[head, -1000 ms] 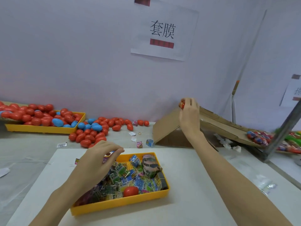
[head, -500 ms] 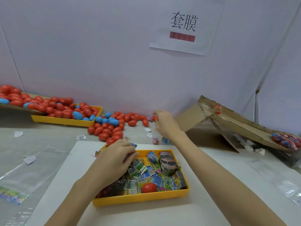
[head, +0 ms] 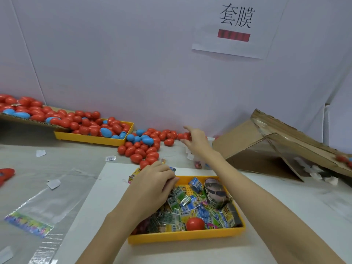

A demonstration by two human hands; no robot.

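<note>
**Sleeve and egg sought together around the yellow tray [head: 186, 238]**

At the tray's left side the left hand [head: 152, 181] was held with fingers [head: 168, 178] curled into the printed sleeves [head: 190, 203]; whether one was pinched could not be told. Beyond the tray the right hand [head: 197, 141] was spread open and empty towards a red egg [head: 182, 136], presumably to be sleeved. Higher up, a sign [head: 236, 29] was lettered "套膜".

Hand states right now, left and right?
Left hand: fingers curled over the sleeves in the yellow tray; grip cannot be told.
Right hand: open, reaching at a red egg.
</note>
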